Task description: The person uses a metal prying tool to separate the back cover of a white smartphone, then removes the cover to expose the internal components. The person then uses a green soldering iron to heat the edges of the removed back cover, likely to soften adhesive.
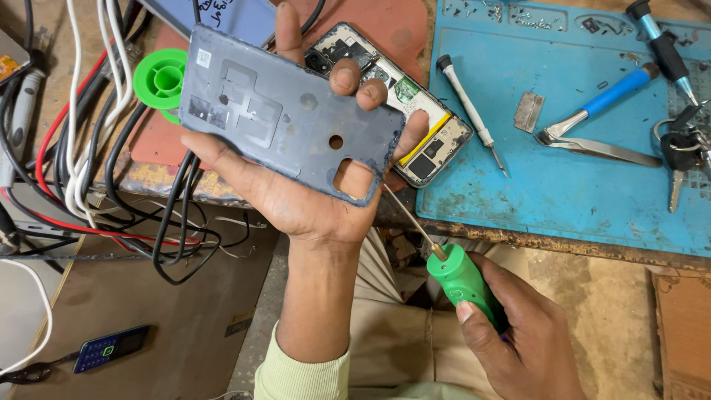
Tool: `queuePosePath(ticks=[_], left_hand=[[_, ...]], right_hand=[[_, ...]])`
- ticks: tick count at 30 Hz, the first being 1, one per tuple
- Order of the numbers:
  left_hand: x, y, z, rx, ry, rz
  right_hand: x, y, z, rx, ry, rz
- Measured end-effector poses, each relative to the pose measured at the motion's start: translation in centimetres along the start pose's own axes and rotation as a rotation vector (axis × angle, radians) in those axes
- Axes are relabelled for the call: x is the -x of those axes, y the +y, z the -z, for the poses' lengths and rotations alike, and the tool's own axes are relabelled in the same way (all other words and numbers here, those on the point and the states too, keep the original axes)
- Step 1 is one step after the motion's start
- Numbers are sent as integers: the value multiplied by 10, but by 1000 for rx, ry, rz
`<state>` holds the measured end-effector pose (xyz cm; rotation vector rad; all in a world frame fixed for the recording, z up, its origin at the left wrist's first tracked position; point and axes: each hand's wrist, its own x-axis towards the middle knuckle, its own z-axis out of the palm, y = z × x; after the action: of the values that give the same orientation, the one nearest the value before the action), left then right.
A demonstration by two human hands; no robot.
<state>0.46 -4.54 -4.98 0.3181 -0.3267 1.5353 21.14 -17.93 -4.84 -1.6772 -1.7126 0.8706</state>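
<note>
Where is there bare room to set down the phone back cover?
The blue mat is bare below the tweezers, right of the small screwdriver, and left of the keys. Its top edge holds small parts. The left bench is crowded with cables and a green spool.

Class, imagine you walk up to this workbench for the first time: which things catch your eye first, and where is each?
At centre, the left hand holds up a grey phone back cover, inner side showing, with the opened phone behind it. Lower right, the right hand grips a green-handled screwdriver. Tweezers lie on the blue repair mat at right.
</note>
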Motion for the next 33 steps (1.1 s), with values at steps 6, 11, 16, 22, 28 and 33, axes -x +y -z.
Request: queuePosePath(ticks=[6,11,16,22,28,33], left_hand=[[0,1,0,-29,18,36],[0,2,-1,-37,3,72],[1,2,-1,-29,50,97],[1,4,4,24,-125,200],[0,3,7,11,-149,207],[-2,3,8,4,-174,215]], right_hand=[[0,0,-2,7,11,12],[-1,3,-1,29,35,-12],[1,8,4,73,35,34],[4,11,5,91,44,-43],[3,8,8,93,36,13],[3,2,6,73,39,-4]])
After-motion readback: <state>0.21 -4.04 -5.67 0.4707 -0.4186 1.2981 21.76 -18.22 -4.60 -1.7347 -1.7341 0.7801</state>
